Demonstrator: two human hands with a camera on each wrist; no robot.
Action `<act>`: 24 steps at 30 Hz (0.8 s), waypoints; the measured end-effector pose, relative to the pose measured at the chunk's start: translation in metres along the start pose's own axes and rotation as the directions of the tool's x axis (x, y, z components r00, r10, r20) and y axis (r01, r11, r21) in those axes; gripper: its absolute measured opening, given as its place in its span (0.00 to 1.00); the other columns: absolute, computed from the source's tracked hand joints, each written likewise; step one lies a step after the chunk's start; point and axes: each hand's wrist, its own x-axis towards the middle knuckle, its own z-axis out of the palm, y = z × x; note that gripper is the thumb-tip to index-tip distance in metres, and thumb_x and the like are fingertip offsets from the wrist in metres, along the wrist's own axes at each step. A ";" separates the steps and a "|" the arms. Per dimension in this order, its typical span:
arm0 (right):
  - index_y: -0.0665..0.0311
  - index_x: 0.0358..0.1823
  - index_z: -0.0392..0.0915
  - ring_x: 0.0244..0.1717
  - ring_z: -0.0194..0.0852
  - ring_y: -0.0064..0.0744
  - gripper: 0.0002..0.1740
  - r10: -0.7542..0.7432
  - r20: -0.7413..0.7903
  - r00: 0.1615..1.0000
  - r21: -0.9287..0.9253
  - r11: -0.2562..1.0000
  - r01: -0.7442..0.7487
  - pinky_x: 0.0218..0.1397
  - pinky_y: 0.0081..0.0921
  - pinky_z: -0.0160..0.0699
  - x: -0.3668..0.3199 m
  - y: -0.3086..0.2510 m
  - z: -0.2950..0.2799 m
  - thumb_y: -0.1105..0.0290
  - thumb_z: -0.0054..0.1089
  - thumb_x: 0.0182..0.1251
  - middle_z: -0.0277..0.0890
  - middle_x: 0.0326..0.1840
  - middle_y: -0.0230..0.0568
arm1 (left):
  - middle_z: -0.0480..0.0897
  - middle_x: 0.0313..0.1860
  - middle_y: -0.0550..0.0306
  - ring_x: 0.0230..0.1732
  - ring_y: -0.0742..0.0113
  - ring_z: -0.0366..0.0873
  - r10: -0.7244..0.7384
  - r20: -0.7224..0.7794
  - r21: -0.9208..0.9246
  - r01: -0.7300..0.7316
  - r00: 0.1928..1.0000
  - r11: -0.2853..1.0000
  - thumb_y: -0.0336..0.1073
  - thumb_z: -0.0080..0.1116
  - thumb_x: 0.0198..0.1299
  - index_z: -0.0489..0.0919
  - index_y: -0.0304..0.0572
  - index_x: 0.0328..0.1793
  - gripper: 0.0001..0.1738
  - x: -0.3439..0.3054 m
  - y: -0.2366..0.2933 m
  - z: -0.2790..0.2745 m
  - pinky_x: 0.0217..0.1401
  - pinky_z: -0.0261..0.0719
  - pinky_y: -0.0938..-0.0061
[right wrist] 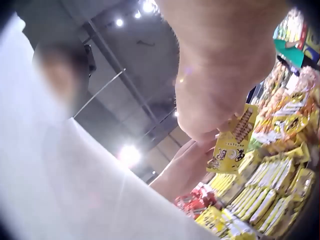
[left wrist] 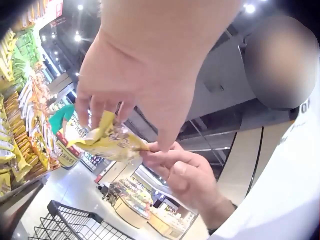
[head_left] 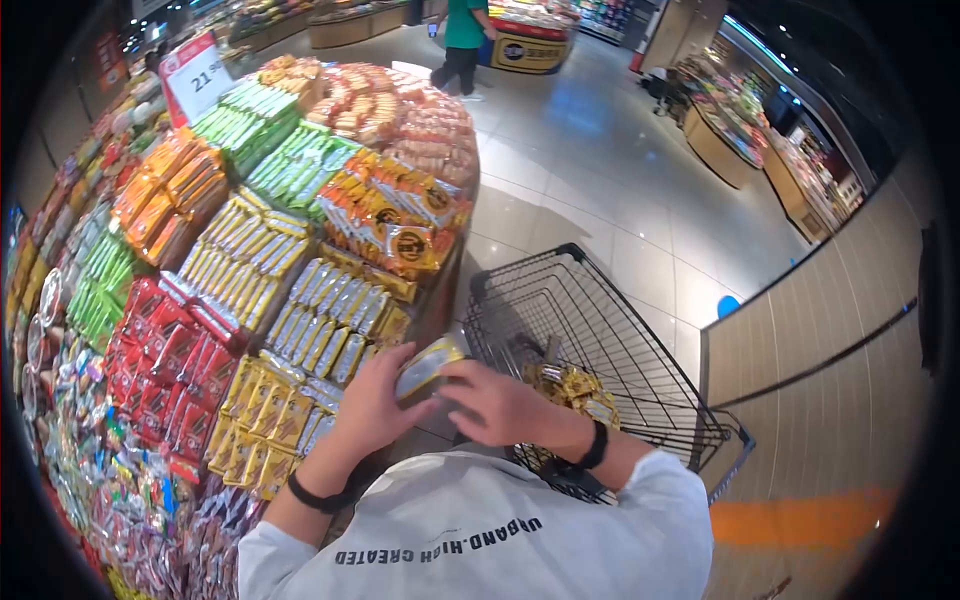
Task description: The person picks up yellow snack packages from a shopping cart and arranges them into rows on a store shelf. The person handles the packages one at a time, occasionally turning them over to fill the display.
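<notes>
- And here it is, a yellow snack packet (head_left: 428, 368), held up in front of the white shirt (head_left: 470, 520), between the display and the cart
- The packet's left side is gripped by the left hand (head_left: 375, 405), fingers and thumb bent around it
- Its other end is pinched by the right hand (head_left: 500, 400), between thumb and fingers
- Both wrists are circled by dark bands (head_left: 597, 443)
- Just to the right, gold-wrapped packets (head_left: 585, 392) are held in the black wire cart (head_left: 645, 318)
- Over to the left, the display (head_left: 437, 312) is stacked with red packets (head_left: 165, 360), green packets (head_left: 305, 160) and orange packets (head_left: 170, 195), topped by a price sign (head_left: 197, 78)
- Beyond, a green top is worn by a person (head_left: 463, 35) on the pale tiled floor (head_left: 600, 180)
</notes>
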 end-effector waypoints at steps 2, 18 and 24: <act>0.73 0.52 0.79 0.61 0.78 0.55 0.19 -0.013 0.056 0.998 0.039 0.999 0.011 0.63 0.39 0.83 0.013 -0.008 0.011 0.73 0.67 0.61 0.71 0.65 0.55 | 0.83 0.59 0.42 0.61 0.48 0.82 -0.090 0.085 -0.003 0.090 0.992 0.996 0.42 0.79 0.53 0.74 0.38 0.72 0.41 -0.013 -0.006 -0.007 0.63 0.81 0.60; 0.69 0.65 0.70 0.47 0.81 0.31 0.30 0.200 0.377 0.905 0.529 0.755 -0.387 0.52 0.28 0.82 0.092 -0.005 0.142 0.68 0.73 0.66 0.80 0.53 0.44 | 0.83 0.60 0.57 0.61 0.69 0.80 -0.610 -0.263 -0.882 0.069 0.748 0.466 0.28 0.64 0.69 0.74 0.35 0.68 0.23 -0.134 -0.094 0.002 0.65 0.79 0.68; 0.69 0.57 0.77 0.43 0.79 0.28 0.19 0.083 0.562 0.823 0.547 0.708 -0.446 0.49 0.28 0.79 0.111 -0.008 0.189 0.73 0.70 0.68 0.82 0.46 0.40 | 0.83 0.61 0.56 0.62 0.69 0.80 -0.696 -0.291 -0.921 0.005 0.657 0.390 0.28 0.64 0.68 0.74 0.36 0.69 0.24 -0.180 -0.091 -0.002 0.67 0.77 0.70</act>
